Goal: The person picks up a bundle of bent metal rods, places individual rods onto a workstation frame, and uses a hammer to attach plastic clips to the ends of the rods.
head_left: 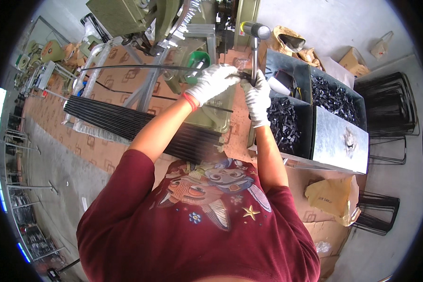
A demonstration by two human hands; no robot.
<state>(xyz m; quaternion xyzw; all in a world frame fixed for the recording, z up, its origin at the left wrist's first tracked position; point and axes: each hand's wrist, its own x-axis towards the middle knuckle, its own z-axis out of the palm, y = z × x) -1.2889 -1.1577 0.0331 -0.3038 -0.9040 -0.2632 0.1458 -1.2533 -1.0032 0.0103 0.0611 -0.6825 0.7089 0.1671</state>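
My left hand (pixel 214 83), in a white knit glove, is closed round the right end of a long thin black rod (pixel 141 66), which stretches away to the left. In my gloved right hand (pixel 257 97) is a hammer (pixel 257 31), gripped by its metal shaft with the head pointing up and away from me. Between the fingertips of both hands shows a small dark piece (pixel 244 75) at the rod's end; its shape is too small to make out. A bundle of black rods (pixel 141 123) lies across a frame below my left forearm.
Metal bins (pixel 310 77) full of small black parts stand to the right, beside a box with a shiny sheet-metal top (pixel 339 141). Ahead is a green machine (pixel 127 19), with a green container (pixel 198 63) near my left hand. Black bent frames (pixel 387 105) lean at the right wall.
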